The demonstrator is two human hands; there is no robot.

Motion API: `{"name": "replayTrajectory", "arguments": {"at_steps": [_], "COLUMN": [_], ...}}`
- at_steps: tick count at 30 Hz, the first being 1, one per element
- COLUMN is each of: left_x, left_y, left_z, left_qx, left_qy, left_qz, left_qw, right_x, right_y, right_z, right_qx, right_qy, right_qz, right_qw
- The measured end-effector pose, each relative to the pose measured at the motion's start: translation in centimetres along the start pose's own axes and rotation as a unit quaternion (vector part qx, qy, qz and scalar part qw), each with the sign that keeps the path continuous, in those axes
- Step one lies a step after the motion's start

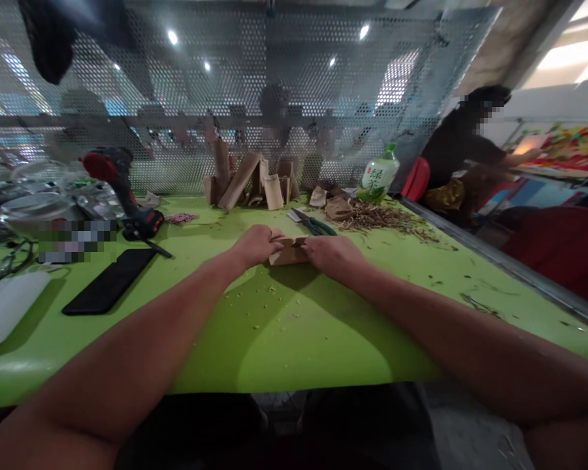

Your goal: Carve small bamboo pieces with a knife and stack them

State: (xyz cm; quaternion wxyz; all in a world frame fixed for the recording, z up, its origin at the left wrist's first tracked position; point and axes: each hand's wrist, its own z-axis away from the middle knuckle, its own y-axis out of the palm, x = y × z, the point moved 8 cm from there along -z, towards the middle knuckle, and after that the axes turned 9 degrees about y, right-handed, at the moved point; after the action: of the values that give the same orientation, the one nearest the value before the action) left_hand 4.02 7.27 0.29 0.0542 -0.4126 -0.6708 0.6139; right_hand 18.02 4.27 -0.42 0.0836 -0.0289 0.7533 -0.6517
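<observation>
Pinching the brown piece [288,256] at both ends over the table [298,339], our left hand [256,247] and right hand [337,256] seem to be working its upper edge, which calls for steady, even fingertip pressure.

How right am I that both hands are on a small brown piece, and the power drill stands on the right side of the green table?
Not quite: the power drill stands on the left side of the green table, as the head view shows. The left hand and right hand are indeed on the small brown piece.
</observation>
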Motion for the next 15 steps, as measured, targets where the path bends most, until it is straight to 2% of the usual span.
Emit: {"name": "replayTrajectory", "arguments": {"at_steps": [9, 15], "left_x": [0.2, 0.3], "left_y": [0.2, 0.2], "left_z": [-0.1, 0.0], "left_qx": [0.0, 0.007], "left_qy": [-0.004, -0.018], "left_qz": [-0.004, -0.005], "left_qw": [1.0, 1.0], "right_x": [1.2, 1.0], "right_y": [0.4, 0.7], "right_z": [0.2, -0.2], "right_qx": [0.008, 0.037], "right_qy": [-0.046, -0.042], "right_qz": [0.005, -0.007], "right_qw": [0.999, 0.998]}}
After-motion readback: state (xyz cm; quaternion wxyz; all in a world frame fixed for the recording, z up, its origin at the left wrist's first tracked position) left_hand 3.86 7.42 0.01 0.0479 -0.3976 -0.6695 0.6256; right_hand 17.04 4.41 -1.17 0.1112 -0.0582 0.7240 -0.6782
